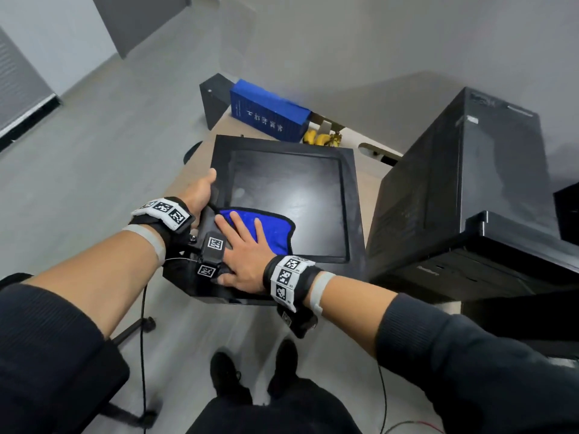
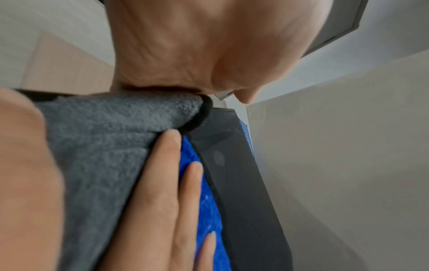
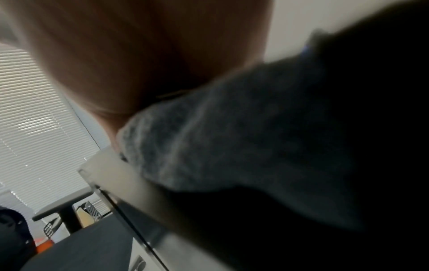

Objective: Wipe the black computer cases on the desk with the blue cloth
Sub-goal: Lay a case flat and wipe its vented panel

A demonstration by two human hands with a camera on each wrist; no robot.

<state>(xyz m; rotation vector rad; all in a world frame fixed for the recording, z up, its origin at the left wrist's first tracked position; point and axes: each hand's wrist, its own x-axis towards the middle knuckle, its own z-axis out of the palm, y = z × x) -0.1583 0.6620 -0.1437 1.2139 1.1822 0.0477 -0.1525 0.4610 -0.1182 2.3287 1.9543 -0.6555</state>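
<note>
A pale wooden desk (image 1: 200,158) stood in a grey-floored room. The left hand (image 1: 200,189) gripped the left edge of a black computer case (image 1: 288,195) lying flat. The right hand (image 1: 247,245), fingers straight, pressed a blue cloth (image 1: 275,233) with a grey underside onto the case's near-left corner.

I count three black computer cases (image 1: 283,211) (image 1: 463,183) (image 1: 513,270), one blue cloth (image 1: 269,231), one blue box (image 1: 269,112), and one bunch of bananas (image 1: 322,138).
</note>
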